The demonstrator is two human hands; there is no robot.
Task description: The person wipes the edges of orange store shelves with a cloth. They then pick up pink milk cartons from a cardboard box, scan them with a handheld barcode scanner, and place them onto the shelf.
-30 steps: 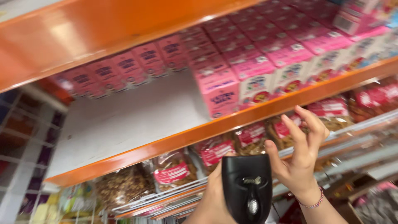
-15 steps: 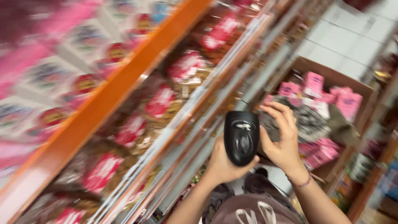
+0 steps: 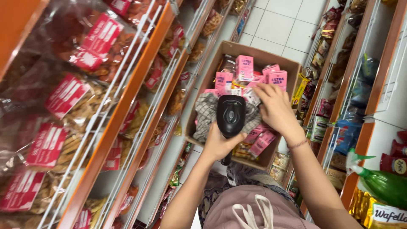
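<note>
Your left hand (image 3: 218,144) was wrapped tight round the grip of the black scanner (image 3: 230,115), holding it upright just over the near half of the cardboard box (image 3: 212,68), window aimed down at the goods so a code could be read. Your right hand (image 3: 276,108) lay in the box just right of the scanner, fingers spread and curled down onto the pink cartons (image 3: 244,68), seemingly steadying one; whether it actually gripped any, I cannot tell. A checked cloth (image 3: 206,114) sat in the box left of the scanner. Snack bags (image 3: 68,97) hung left of the box.
</note>
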